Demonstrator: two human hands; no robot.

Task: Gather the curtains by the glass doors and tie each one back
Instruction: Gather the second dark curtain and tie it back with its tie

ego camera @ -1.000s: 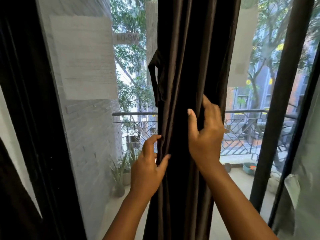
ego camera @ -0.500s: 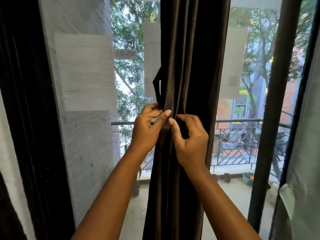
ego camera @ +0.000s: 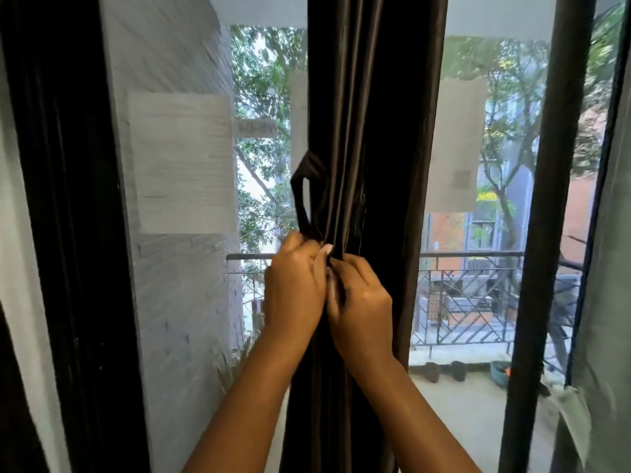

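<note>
Dark brown satin, the curtain (ego camera: 372, 131) hangs bunched into one narrow column in front of the glass door (ego camera: 478, 302). A fabric tie (ego camera: 302, 186) loops off its left edge. The left hand (ego camera: 293, 288) and right hand (ego camera: 362, 302) press together at the folds, fingers (ego camera: 345, 264) curled and pinching cloth, likely to hold the bundle tight for tying. Half a second earlier the hands sat slightly apart; a second earlier, lower and spread.

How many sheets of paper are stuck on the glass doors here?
3 show clearly: a large sheet left of the dark curtain, a small label strip beside it, and a sheet right of the curtain. The curtain may hide others.
</note>
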